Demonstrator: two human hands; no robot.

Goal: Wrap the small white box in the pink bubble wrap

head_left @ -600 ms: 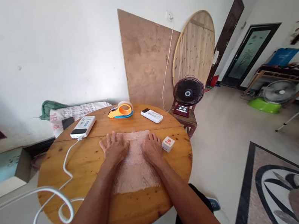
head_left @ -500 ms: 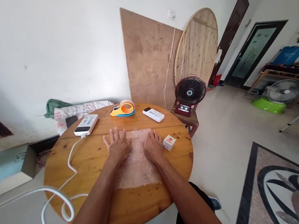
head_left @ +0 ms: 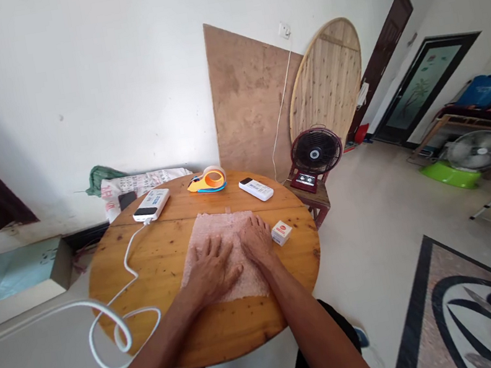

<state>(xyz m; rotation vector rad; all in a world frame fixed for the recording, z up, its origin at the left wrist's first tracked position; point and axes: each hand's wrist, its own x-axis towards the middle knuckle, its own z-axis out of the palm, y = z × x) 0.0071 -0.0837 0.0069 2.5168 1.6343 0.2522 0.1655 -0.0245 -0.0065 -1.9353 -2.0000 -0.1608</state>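
Note:
A pinkish sheet of bubble wrap [head_left: 222, 228] lies flat on the round wooden table [head_left: 159, 261]. My left hand [head_left: 213, 270] rests on its left half, palm down with the fingers spread. At its right edge my right hand [head_left: 257, 240] presses down on the sheet, fingers pointing away from me and partly bent. Just right of that hand sits a small white box [head_left: 281, 232] with a red mark. Neither hand is lifting anything.
Across the table stand an orange tape dispenser [head_left: 210, 180], a white power bank [head_left: 256, 189] and a second power bank [head_left: 152, 205] with a white cable [head_left: 129, 260] that loops over the left edge. A fan [head_left: 316, 153] stands on a stool at the right.
My left hand has slid back towards me and onto the sheet from its upper left edge. My right hand stays at the right edge. The view has shifted slightly.

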